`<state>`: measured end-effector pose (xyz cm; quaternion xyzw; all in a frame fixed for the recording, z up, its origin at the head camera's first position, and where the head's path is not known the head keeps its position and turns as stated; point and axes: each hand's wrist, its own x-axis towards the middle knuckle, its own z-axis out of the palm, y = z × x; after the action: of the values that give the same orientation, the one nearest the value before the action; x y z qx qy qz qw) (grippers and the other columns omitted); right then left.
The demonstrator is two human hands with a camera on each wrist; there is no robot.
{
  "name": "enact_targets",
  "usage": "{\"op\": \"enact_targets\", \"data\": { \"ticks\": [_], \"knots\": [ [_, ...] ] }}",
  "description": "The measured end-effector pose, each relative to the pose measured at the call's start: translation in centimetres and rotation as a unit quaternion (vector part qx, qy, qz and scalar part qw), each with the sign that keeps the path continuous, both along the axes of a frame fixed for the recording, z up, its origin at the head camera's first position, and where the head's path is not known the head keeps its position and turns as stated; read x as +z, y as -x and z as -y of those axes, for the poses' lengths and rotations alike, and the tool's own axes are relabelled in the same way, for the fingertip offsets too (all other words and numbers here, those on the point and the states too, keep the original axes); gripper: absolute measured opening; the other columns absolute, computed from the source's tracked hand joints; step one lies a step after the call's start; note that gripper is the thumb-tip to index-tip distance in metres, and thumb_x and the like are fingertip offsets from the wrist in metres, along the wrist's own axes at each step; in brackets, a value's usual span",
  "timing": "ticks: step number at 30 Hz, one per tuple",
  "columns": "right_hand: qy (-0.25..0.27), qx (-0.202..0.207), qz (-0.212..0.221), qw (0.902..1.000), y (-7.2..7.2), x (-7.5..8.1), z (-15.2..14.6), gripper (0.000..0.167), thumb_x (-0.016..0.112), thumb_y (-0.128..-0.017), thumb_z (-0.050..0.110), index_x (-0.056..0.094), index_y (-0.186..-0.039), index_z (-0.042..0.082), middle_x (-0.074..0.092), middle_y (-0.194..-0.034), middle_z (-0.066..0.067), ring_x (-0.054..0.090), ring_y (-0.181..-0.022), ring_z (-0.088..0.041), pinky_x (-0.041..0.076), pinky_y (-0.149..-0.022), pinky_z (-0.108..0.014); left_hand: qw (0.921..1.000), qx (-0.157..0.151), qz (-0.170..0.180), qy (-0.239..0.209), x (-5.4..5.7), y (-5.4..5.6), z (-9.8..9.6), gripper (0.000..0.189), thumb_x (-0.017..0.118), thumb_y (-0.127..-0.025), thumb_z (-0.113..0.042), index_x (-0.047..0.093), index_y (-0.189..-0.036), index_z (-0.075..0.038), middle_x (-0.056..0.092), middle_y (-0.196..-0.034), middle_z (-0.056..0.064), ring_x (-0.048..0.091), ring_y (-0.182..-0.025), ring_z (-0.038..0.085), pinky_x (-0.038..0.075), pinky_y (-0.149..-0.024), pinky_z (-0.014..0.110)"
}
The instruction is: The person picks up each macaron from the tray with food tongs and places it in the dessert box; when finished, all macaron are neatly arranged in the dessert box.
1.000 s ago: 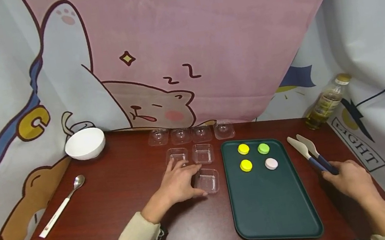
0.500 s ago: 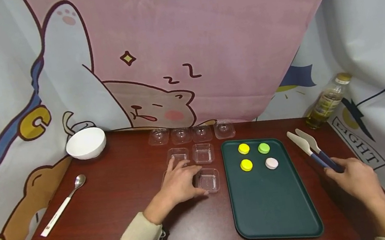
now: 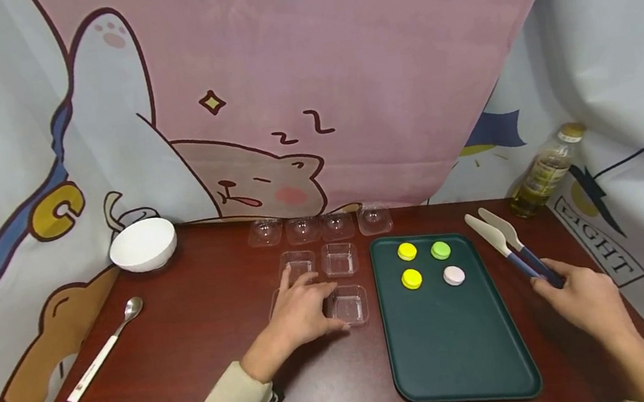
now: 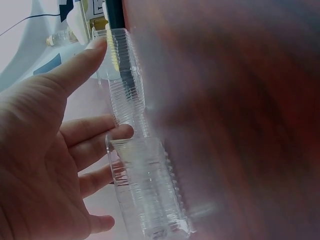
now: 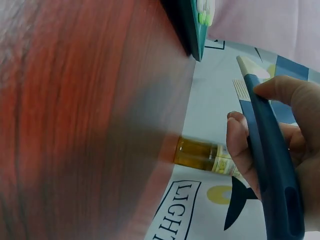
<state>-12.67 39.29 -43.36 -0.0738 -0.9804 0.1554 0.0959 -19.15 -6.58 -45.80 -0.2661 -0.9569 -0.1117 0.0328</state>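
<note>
Left of the tray, my left hand [image 3: 299, 309] spans a clear plastic container [image 3: 349, 307], thumb at its near edge and index finger at its far edge. The left wrist view shows the thumb on the rim of this container [image 4: 125, 82]; other fingertips touch a second clear container [image 4: 147, 185]. My right hand [image 3: 588, 298] grips blue-handled tongs [image 3: 541, 270] right of the tray. Their cream tips [image 3: 488, 233] stand apart with nothing between them. On the dark green tray [image 3: 460, 346] lie two yellow macarons [image 3: 407, 251], a green macaron [image 3: 440, 250] and a pale pink macaron [image 3: 454, 275].
Two more clear containers [image 3: 339, 260] stand behind my left hand. A row of several clear lids [image 3: 303, 229] lies along the back edge. A white bowl [image 3: 143, 245] and a spoon [image 3: 101, 356] are at the left. An oil bottle [image 3: 544, 175] stands at back right.
My right hand has raised the tongs slightly and brought their tips leftward, nearer the tray's far right corner. The left hand stays over the containers.
</note>
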Motion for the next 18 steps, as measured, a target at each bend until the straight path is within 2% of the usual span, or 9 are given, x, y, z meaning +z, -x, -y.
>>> {"op": "enact_targets", "data": {
  "ticks": [3, 5, 7, 10, 14, 18],
  "knots": [
    [0.001, 0.008, 0.008, 0.9999, 0.5, 0.0, 0.4, 0.053, 0.065, -0.094, 0.029, 0.060, -0.129, -0.011, 0.061, -0.057, -0.001, 0.046, -0.053, -0.015, 0.035, -0.046, -0.033, 1.0000, 0.003, 0.002, -0.004, 0.1, 0.0, 0.1, 0.081, 0.085, -0.066, -0.065, 0.069, -0.132, -0.021, 0.072, -0.129, -0.006, 0.054, -0.136, 0.026, 0.017, -0.122, 0.067],
    [0.001, 0.019, 0.011, 0.9998, 0.7, 0.1, 0.6, 0.053, 0.065, -0.095, 0.029, 0.060, -0.128, -0.011, 0.068, -0.063, -0.005, 0.052, -0.055, -0.017, 0.041, -0.047, -0.038, 1.0000, 0.004, -0.002, -0.003, 0.2, 0.0, 0.2, 0.080, 0.085, -0.066, -0.065, 0.069, -0.131, -0.021, 0.072, -0.129, -0.006, 0.055, -0.136, 0.026, 0.017, -0.121, 0.067],
    [-0.005, 0.031, 0.011, 0.9995, 0.9, 0.1, 0.8, 0.052, 0.065, -0.095, 0.028, 0.059, -0.128, -0.012, 0.067, -0.064, -0.006, 0.053, -0.055, -0.017, 0.042, -0.047, -0.041, 1.0000, 0.005, -0.003, -0.002, 0.3, 0.0, 0.2, 0.080, 0.085, -0.066, -0.065, 0.069, -0.131, -0.021, 0.072, -0.129, -0.006, 0.055, -0.136, 0.026, 0.017, -0.121, 0.067],
    [-0.014, 0.045, 0.001, 0.9989, 0.8, -0.1, 1.2, 0.050, 0.065, -0.096, 0.027, 0.060, -0.128, -0.011, 0.056, -0.058, -0.001, 0.047, -0.053, -0.016, 0.038, -0.047, -0.039, 1.0000, 0.007, -0.004, 0.001, 0.4, 0.1, 0.1, 0.080, 0.084, -0.066, -0.065, 0.069, -0.132, -0.021, 0.072, -0.129, -0.006, 0.054, -0.137, 0.026, 0.018, -0.121, 0.067],
    [-0.020, 0.058, 0.001, 0.9981, 0.3, -0.3, 1.7, 0.050, 0.065, -0.096, 0.028, 0.060, -0.129, -0.010, 0.038, -0.052, 0.005, 0.034, -0.050, -0.013, 0.025, -0.048, -0.031, 0.9999, 0.010, 0.003, 0.005, 0.3, -0.2, -0.1, 0.080, 0.083, -0.067, -0.066, 0.069, -0.132, -0.022, 0.071, -0.129, -0.007, 0.054, -0.137, 0.025, 0.018, -0.122, 0.066],
    [-0.016, 0.071, 0.015, 0.9972, 0.1, -0.1, 2.4, 0.052, 0.064, -0.098, 0.030, 0.059, -0.132, -0.009, 0.036, -0.051, 0.005, 0.030, -0.049, -0.011, 0.023, -0.048, -0.031, 0.9999, 0.010, 0.000, 0.005, 0.2, -0.4, -0.1, 0.080, 0.083, -0.066, -0.066, 0.069, -0.132, -0.022, 0.072, -0.128, -0.007, 0.055, -0.136, 0.025, 0.019, -0.122, 0.066]
  ]
}}
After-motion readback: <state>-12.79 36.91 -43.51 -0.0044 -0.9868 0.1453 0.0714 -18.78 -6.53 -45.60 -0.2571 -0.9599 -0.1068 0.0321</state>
